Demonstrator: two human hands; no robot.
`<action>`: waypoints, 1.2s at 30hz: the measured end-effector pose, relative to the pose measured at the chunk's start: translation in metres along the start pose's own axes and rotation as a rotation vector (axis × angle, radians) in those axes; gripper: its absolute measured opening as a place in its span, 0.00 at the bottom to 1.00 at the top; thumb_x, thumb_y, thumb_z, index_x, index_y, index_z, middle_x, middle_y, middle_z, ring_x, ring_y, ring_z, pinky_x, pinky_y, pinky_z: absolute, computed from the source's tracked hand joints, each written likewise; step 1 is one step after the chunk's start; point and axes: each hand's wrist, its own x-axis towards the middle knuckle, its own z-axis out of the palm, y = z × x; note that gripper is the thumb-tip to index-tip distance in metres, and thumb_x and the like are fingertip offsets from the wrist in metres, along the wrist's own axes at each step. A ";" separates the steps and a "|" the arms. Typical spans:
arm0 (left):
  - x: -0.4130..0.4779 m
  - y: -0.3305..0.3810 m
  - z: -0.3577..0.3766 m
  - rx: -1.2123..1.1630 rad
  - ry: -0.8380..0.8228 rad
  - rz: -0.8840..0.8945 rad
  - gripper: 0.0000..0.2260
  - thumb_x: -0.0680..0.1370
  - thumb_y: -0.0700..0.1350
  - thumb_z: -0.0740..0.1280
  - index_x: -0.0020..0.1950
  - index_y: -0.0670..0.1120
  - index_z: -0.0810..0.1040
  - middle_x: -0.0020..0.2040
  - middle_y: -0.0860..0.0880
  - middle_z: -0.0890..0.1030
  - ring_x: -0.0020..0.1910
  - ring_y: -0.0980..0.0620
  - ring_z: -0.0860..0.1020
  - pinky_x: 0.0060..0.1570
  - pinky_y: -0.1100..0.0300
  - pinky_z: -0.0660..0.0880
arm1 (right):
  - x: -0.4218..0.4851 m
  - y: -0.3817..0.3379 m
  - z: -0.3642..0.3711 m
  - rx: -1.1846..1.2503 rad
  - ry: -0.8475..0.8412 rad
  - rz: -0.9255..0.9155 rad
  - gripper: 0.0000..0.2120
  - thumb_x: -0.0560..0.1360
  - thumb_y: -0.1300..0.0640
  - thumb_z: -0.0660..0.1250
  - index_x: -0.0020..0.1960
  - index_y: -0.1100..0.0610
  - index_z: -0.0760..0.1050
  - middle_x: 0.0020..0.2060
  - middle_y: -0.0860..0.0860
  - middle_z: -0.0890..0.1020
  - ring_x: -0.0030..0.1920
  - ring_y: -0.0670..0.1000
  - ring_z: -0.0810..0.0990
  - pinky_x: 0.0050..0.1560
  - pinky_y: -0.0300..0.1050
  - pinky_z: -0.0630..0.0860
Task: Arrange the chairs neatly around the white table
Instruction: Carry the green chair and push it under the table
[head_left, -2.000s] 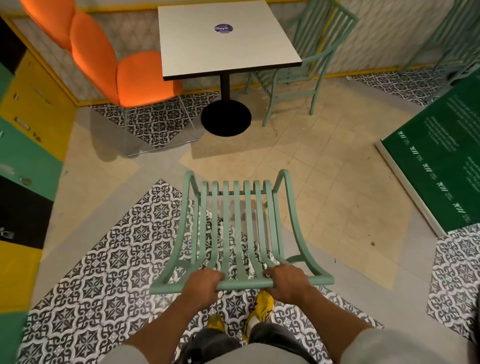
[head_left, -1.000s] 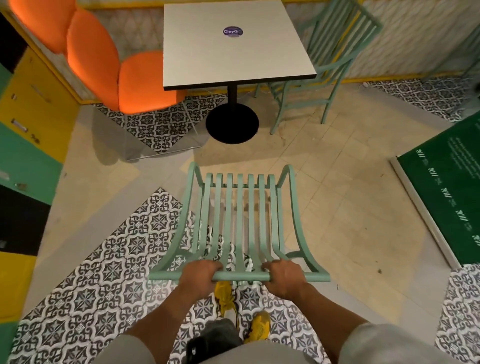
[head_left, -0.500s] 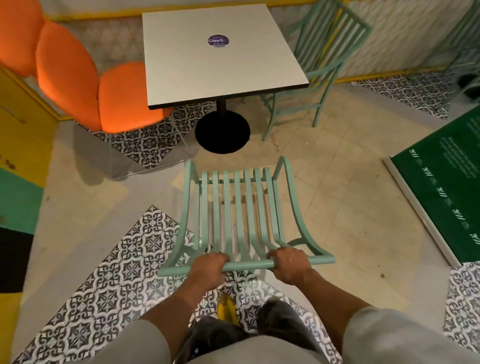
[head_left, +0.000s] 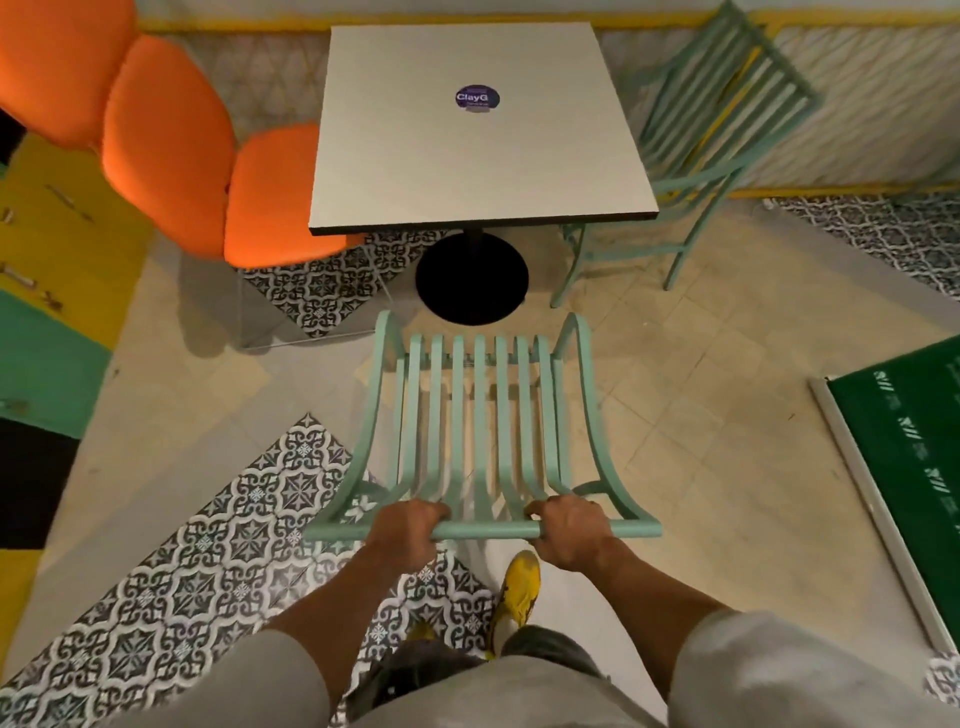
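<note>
A mint green slatted chair (head_left: 480, 415) stands right in front of me, its back towards me. My left hand (head_left: 408, 535) and my right hand (head_left: 569, 535) both grip its top rail. Its seat front lies just short of the black round base (head_left: 471, 278) of the white square table (head_left: 478, 135). An orange cushioned chair (head_left: 208, 166) sits at the table's left side. A second mint green chair (head_left: 711, 140) stands at the table's right side, by the wall.
A green board with a white frame (head_left: 904, 467) lies on the floor at the right. Yellow, green and black cabinet fronts (head_left: 47, 312) line the left side. My yellow shoe (head_left: 519, 587) steps on the patterned tiles behind the chair.
I have walked forward with the green chair in both hands. The chair and I are closer to the table, and its seat front has nearly reached the black base.
</note>
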 end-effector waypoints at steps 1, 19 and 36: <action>0.007 0.003 -0.003 -0.014 0.013 -0.010 0.16 0.80 0.46 0.69 0.67 0.56 0.80 0.55 0.52 0.87 0.50 0.52 0.85 0.53 0.58 0.83 | 0.006 0.007 -0.005 -0.011 0.004 -0.006 0.22 0.80 0.38 0.63 0.70 0.46 0.76 0.60 0.52 0.83 0.59 0.58 0.83 0.58 0.55 0.81; 0.125 0.010 -0.068 0.026 -0.021 -0.139 0.20 0.80 0.46 0.68 0.72 0.59 0.76 0.61 0.52 0.84 0.58 0.49 0.83 0.56 0.54 0.78 | 0.115 0.074 -0.084 -0.020 0.023 -0.058 0.20 0.78 0.37 0.64 0.66 0.44 0.78 0.56 0.50 0.84 0.56 0.56 0.84 0.57 0.54 0.81; 0.225 -0.028 -0.130 0.021 -0.067 -0.132 0.22 0.81 0.45 0.68 0.75 0.59 0.74 0.63 0.50 0.84 0.59 0.47 0.82 0.60 0.52 0.80 | 0.207 0.092 -0.154 -0.026 0.063 -0.045 0.21 0.80 0.34 0.63 0.68 0.43 0.77 0.56 0.51 0.83 0.55 0.55 0.82 0.56 0.52 0.79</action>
